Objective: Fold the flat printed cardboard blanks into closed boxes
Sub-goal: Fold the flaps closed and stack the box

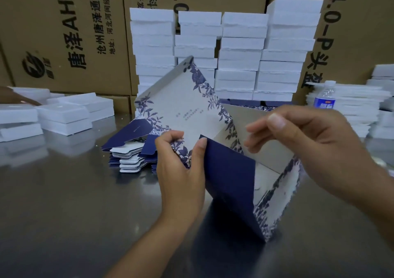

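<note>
A half-opened cardboard blank (230,171), navy outside with blue leaf print on pale panels, stands on one corner on the steel table (64,203). My left hand (181,164) grips its near-left edge, thumb on the navy panel and fingers curled behind the printed panel. My right hand (309,149) hovers at the upper right edge; its fingertips reach toward the grey inner wall, and I cannot tell whether they touch it. A stack of flat blanks (132,152) lies on the table behind my left hand.
White foam blocks (238,53) are piled in columns at the back, with more (64,115) at left and thin foam sheets (349,107) at right. A water bottle (325,95) stands at right. Brown cartons (64,32) form the back wall. Another person's hand (15,98) shows at far left.
</note>
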Action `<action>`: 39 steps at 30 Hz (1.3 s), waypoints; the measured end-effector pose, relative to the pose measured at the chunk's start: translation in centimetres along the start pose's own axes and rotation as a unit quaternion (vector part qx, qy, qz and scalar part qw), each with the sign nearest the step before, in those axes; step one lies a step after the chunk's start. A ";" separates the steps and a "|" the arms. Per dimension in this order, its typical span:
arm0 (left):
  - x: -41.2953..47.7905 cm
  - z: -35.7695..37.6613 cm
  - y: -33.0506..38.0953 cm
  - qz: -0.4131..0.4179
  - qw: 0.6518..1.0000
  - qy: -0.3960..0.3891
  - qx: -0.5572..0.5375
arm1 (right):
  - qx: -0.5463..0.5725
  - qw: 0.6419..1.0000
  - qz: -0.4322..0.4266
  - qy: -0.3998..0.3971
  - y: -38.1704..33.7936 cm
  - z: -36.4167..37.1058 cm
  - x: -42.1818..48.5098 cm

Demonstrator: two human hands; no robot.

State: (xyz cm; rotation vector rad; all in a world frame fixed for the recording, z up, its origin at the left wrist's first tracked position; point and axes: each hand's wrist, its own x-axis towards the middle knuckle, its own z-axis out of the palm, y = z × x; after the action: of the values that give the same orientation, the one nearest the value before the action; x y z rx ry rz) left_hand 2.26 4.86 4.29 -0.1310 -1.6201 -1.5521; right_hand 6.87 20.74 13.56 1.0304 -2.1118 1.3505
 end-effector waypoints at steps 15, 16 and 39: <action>-0.3 0.2 0.2 0.029 0.999 0.014 0.040 | -0.301 0.931 -0.195 0.071 4.8 2.9 -3.3; -0.4 0.2 0.2 0.035 0.999 0.011 0.039 | -0.333 0.919 -0.202 0.058 5.0 2.9 -3.4; -1.4 0.6 -0.8 0.106 0.964 -0.229 0.077 | -0.392 0.892 -0.095 0.206 8.7 4.0 -4.9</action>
State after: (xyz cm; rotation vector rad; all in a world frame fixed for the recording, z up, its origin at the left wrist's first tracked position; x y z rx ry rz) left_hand 2.35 5.85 2.89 -0.5973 -2.0022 -1.2825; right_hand 3.40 21.04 3.41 0.5206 -1.8790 0.4563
